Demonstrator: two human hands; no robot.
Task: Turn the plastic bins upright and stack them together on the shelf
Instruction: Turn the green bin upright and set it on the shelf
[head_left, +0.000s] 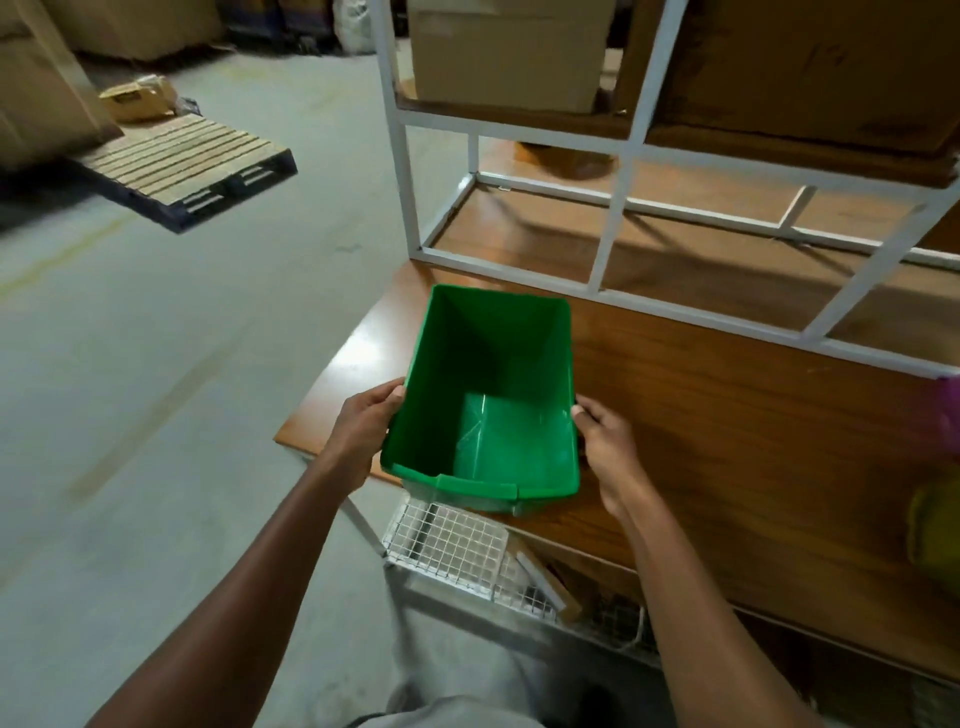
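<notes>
A green plastic bin (488, 395) stands upright and empty on the wooden shelf board (727, 426), near its left front corner. My left hand (366, 421) grips the bin's left rim, thumb over the edge. My right hand (605, 441) holds the right rim from outside. At the frame's right edge a yellow-green object (935, 530) and a pink-purple one (950, 415) show only partly; whether they are bins I cannot tell.
A white metal shelf frame (618, 208) rises behind the bin, with cardboard boxes (509, 52) on the upper level. A wire mesh basket (447, 545) sits below the board's front edge. A wooden pallet (192, 166) lies on the concrete floor at the left.
</notes>
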